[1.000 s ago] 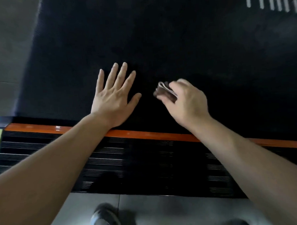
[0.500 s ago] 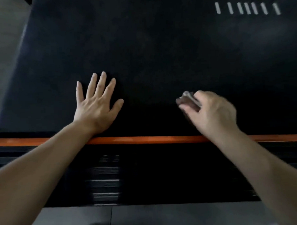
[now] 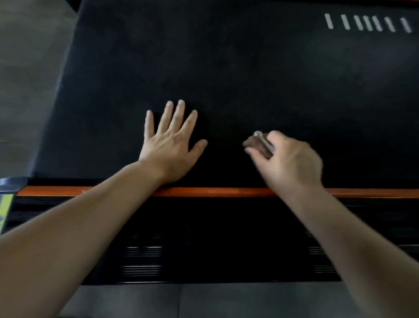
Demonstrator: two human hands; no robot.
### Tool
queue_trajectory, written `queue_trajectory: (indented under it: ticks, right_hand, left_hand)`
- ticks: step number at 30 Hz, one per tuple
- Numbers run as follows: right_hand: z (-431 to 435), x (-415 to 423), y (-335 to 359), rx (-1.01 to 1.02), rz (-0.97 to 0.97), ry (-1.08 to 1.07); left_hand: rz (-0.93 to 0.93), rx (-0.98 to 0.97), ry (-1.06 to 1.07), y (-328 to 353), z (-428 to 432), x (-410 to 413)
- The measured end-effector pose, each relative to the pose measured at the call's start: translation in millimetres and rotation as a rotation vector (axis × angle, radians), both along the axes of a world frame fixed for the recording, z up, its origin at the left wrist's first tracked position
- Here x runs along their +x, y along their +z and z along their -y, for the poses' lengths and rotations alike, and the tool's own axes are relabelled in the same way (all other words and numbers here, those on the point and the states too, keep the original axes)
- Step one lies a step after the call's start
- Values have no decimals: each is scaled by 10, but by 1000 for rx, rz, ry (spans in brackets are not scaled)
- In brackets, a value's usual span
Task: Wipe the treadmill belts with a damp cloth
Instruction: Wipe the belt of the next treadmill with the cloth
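Note:
The black treadmill belt (image 3: pixel 248 73) fills the upper part of the head view. My left hand (image 3: pixel 172 146) lies flat on it, palm down, fingers spread and straight. To its right, my right hand (image 3: pixel 288 162) grips a small folded brownish cloth (image 3: pixel 259 144) with a pale edge and holds it down against the belt. Most of the cloth is hidden under my fingers. Both hands sit just beyond the orange strip.
An orange strip (image 3: pixel 217 191) borders the belt's near edge, with a black ribbed side rail (image 3: pixel 207 243) below it. Several white stripes (image 3: pixel 368 23) mark the belt at the far right. Grey floor (image 3: pixel 19 71) lies to the left and in front.
My right hand slid the cloth to the right along the belt and has now come back a little toward my left hand. The left hand stays flat on the belt.

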State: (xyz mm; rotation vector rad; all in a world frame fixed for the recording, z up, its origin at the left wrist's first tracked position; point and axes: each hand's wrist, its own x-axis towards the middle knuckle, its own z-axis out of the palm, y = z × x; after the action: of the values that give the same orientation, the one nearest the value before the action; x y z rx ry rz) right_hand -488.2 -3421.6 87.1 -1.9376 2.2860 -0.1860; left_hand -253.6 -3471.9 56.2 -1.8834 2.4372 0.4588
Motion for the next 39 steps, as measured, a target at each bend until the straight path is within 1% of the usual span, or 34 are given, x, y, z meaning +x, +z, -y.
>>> queue_trajectory:
  ticks: [3, 5, 6, 9, 11, 12, 15, 16, 17, 19, 20, 21, 22, 23, 26, 27, 28, 29, 31, 32, 33, 35, 37, 38, 39]
  right_hand:
    - [182, -105, 19, -71, 10, -146]
    - [251, 132, -27, -98, 49, -173]
    - [243, 311, -60, -98, 77, -132]
    - [176, 747, -112, -102, 126, 142]
    - [295, 745, -113, -104, 73, 175]
    - [405, 697, -100, -122, 55, 148]
    - [740, 691, -68, -171, 77, -61]
    - [773, 792, -92, -200, 84, -73]
    - [749, 964, -122, -221, 104, -20]
    - [535, 1346, -195, -243, 168, 241]
    - [440, 1469, -222, -222, 185, 375]
    - [437, 1491, -234, -202, 182, 448]
    - [532, 1438, -213, -208, 168, 447]
    - [681, 1349, -202, -214, 139, 394]
    - [1138, 1175, -135, -202, 82, 106]
    - [1139, 1254, -139, -219, 101, 75]
    - [1048, 1400, -152, -241, 117, 117]
    - [884, 1577, -183, -262, 147, 218]
    - [546, 1839, -222, -214, 208, 451]
    - [523, 1844, -240, -200, 200, 521]
    - [613, 1812, -229, -210, 180, 540]
    - [949, 1741, -211, -244, 123, 436]
    - [1229, 1777, -178, -235, 96, 259]
    - [1233, 1880, -185, -243, 108, 223]
    - [1136, 2012, -207, -264, 118, 251]
  left_hand:
    - [-2, -22, -121, 84, 55, 387]
    - [9, -43, -151, 113, 87, 684]
    - [25, -46, -159, 118, 97, 821]
    - [65, -50, -130, 98, 93, 1191]
    - [50, -57, -79, 71, 49, 1413]
    - [32, -62, -51, 54, 14, 1497]
    - [5, -69, 20, 15, -41, 1652]
    - [8, -67, 30, 7, -34, 1660]
    - [13, -64, 39, 6, -19, 1687]
    - [19, -60, 44, -2, 4, 1726]
    - [17, -64, 47, -12, 8, 1745]
    - [12, -67, 50, -23, 12, 1756]
    - [7, -67, 49, -33, 12, 1758]
    - [4, -67, 47, -39, 13, 1759]
    - [-7, -64, 47, -39, 28, 1761]
    - [-13, -66, 45, -42, 33, 1761]
    - [-20, -71, 42, -43, 36, 1760]
    - [-30, -73, 39, -48, 38, 1764]
    - [-62, -70, 26, -48, 51, 1805]
    - [-71, -65, 10, -43, 61, 1851]
    - [-75, -63, -9, -34, 74, 1916]
    - [-82, -70, -11, -10, 95, 2068]
    - [-99, -59, 51, 1, 113, 2203]
    - [-106, -46, 84, -1, 119, 2239]
    - [-118, -33, 115, -9, 123, 2255]
